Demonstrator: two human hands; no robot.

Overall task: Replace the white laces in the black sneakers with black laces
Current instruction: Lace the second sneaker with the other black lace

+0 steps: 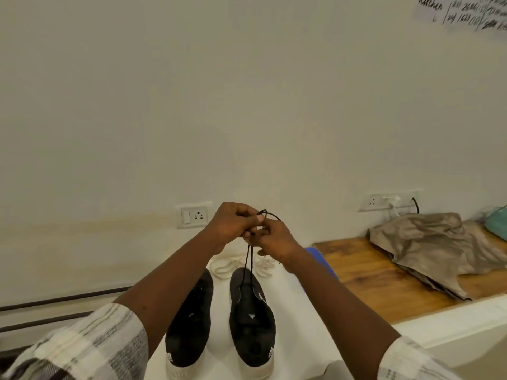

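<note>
Presently, the black lace (248,259) is held by both hands, which are raised above the shoes. The left hand (233,223) is closed, its fingers curled round the upper part of the lace. The right hand (275,238) touches it and is pinched on the same lace just below. A short loop of lace projects above the fingers. Whether a knot or a tangle is being worked cannot be told, since the fingers cover it.

Two thin dark strands hang straight down from the hands to the toe end of the right-hand sneaker (251,311). Lacing of this shoe is judged to be at its start; whether any eyelet is threaded cannot be told. The next move calls for the two ends to be freed and evened, then each tip to be fed through an eyelet with equal tension.

The left-hand sneaker (192,311) is set just beside it, heels toward the person. Both are of black fabric with pale soles, and no lace is visible on the left one. The white laces (227,267) lie loose on the white surface (301,311) beyond the toes, so removal is judged complete.
</note>
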